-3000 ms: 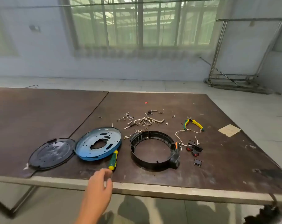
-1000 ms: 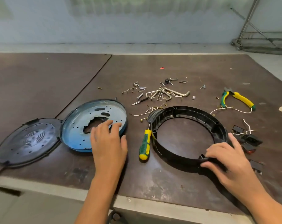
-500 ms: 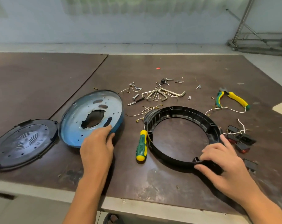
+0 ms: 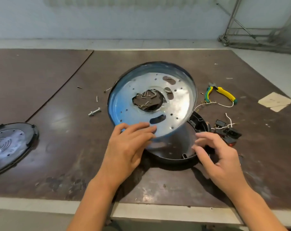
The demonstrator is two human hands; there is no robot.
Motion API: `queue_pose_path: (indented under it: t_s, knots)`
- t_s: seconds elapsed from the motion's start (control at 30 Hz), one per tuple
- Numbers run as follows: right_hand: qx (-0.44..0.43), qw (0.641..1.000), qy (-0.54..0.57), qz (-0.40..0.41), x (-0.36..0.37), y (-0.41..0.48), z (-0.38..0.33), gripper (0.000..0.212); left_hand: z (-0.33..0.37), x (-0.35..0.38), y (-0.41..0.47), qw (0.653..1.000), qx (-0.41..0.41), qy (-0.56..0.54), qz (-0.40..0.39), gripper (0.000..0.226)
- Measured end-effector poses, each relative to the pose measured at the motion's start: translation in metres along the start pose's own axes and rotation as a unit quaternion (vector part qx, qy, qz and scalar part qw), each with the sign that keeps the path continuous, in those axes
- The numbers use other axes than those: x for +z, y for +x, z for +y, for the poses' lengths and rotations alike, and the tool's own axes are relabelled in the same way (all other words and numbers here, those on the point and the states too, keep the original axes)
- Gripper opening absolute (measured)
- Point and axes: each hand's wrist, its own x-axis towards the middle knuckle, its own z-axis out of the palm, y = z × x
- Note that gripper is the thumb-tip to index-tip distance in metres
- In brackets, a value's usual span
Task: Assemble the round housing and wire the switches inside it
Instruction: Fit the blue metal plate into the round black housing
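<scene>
Your left hand [image 4: 129,147] grips the round metal plate with a blue-tinted rim [image 4: 174,100] at its near edge. The fingers lie across the inner face; the thumb is hidden. Your right hand [image 4: 219,157] holds nothing. Its fingers are spread and loosely curved just beside the near-right wall of the black plastic ring housing [image 4: 174,160]. Whether they touch that wall cannot be determined.

The plate is tilted, with its near edge low over the ring and its far edge raised. This attitude suggests that you are bringing the plate over the ring to seat it. The free hand appears placed to steady the ring and guide the rim into register. The ring lies flat on the counter [image 4: 58,164], mostly covered by the plate. Loose small metal fasteners [image 4: 148,97] show through the plate's central opening.

The black rocker switches [image 4: 228,132] and white wires [image 4: 228,118] lie just right of the ring, near the green-and-yellow pliers [image 4: 223,94]. Wiring is judged not yet begun. A black round vented cover [image 4: 9,144] lies well apart at the left edge. A silver bolt [image 4: 94,112] lies left of the plate.

The counter is dark brown board, scuffed, in two sheets with a seam between them and a pale edge strip. A scrap of tan cardboard [image 4: 274,101] lies at the far right. Beyond are a pale tiled floor, a white wall and a grey metal rack frame [image 4: 251,32].
</scene>
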Motion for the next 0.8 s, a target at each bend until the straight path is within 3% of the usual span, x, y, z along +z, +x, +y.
queue_pose_path:
  t_s: [0.1, 0.2, 0.3, 0.4, 0.47, 0.63, 0.8]
  knots:
    - [0.03, 0.995, 0.071, 0.063, 0.001, -0.001, 0.0, 0.043, 0.017, 0.005, 0.007, 0.989, -0.053, -0.122, 0.059, 0.025]
    - [0.052, 0.988, 0.091, 0.113, -0.002, 0.001, 0.003, 0.042, 0.023, -0.006, 0.016, 0.932, -0.18, -0.262, 0.172, 0.015]
    - [0.036, 0.998, 0.026, 0.053, -0.007, 0.002, 0.005, 0.035, 0.016, -0.018, 0.021, 0.898, -0.208, -0.307, 0.235, 0.01]
    - [-0.035, 0.986, -0.125, -0.101, -0.006, -0.001, 0.01, 0.032, 0.015, -0.022, 0.021, 0.889, -0.227, -0.311, 0.246, 0.011]
    - [-0.047, 0.972, -0.187, -0.137, -0.003, -0.002, 0.011, 0.025, 0.017, -0.02, 0.02, 0.896, -0.234, -0.29, 0.241, 0.01]
    - [-0.036, 0.98, -0.161, -0.11, -0.005, -0.002, 0.007, 0.02, 0.017, -0.017, 0.012, 0.905, -0.248, -0.257, 0.23, 0.009]
    - [-0.017, 0.999, -0.039, -0.026, -0.008, 0.002, 0.002, 0.017, 0.016, -0.019, 0.012, 0.904, -0.234, -0.219, 0.282, 0.007]
